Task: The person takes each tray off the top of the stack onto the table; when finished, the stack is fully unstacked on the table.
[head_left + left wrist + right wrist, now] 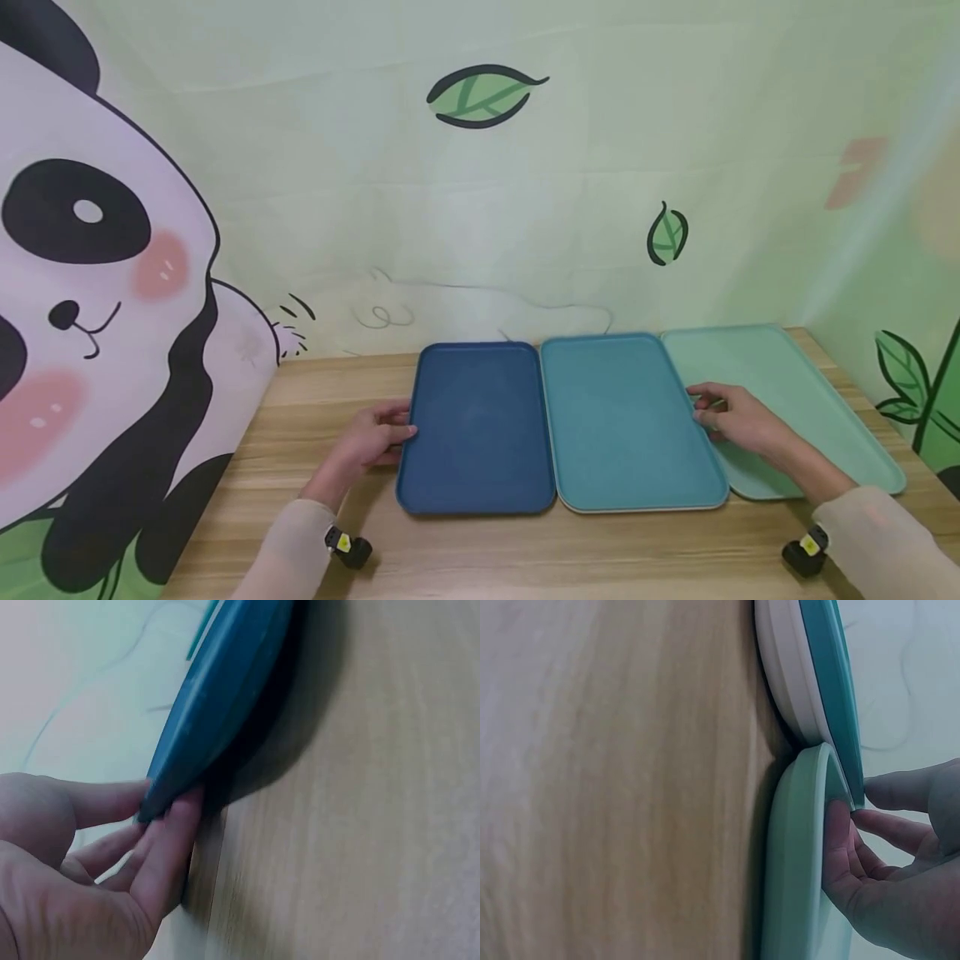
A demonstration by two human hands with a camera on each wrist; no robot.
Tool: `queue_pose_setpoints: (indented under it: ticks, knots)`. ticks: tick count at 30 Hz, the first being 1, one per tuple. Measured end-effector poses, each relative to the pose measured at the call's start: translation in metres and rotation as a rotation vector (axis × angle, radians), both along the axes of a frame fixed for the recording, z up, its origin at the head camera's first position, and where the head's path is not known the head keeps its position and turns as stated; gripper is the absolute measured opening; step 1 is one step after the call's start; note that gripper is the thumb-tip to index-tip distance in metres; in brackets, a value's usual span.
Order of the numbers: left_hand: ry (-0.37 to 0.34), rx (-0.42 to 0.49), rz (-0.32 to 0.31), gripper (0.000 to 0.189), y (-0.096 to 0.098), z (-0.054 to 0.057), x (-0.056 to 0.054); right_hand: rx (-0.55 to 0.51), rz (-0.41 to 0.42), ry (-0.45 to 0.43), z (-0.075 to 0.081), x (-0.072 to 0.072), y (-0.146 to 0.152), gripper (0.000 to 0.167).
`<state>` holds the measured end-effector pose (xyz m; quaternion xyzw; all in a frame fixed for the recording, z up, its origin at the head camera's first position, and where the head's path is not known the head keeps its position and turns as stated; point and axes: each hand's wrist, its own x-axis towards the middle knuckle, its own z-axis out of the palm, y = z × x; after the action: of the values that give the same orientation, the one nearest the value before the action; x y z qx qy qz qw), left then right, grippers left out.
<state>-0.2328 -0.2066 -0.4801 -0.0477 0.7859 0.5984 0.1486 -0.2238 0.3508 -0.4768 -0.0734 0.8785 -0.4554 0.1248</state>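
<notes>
A dark blue rectangular tray [476,429] lies at the left of a row of trays. My left hand [372,435] pinches its left rim, thumb on the rim and fingers beneath; the left wrist view shows a shadow under the tray edge [217,705]. In the middle is a teal tray [630,425], stacked on a white tray [786,667]. The right hand [738,421] pinches the teal tray's right rim between thumb and fingers, over the mint green tray [810,417] on the right. Its lower fingers [840,840] reach inside the mint tray's rim.
The trays rest on a wood-grain table [525,554]. Behind it hangs a pale green cloth [360,167] printed with leaves and a large panda [97,275] on the left. Small black cameras sit on both wrists.
</notes>
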Motion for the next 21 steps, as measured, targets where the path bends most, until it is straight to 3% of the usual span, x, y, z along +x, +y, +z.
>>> queue_pose_setpoints:
  ticks: [6, 15, 21]
  knots:
    - [0.100, -0.200, 0.036, 0.047, 0.012, 0.002, 0.003, 0.017, -0.001, 0.006, 0.001, -0.001, 0.000, 0.049]
    - [0.138, -0.457, -0.035, 0.045, 0.019, 0.009, 0.003, 0.022, 0.005, 0.003, 0.000, -0.002, 0.000, 0.049]
    - [0.346, -0.643, -0.050, 0.044, 0.030, 0.021, 0.001, 0.013, 0.004, 0.002, 0.000, -0.002, 0.001, 0.049]
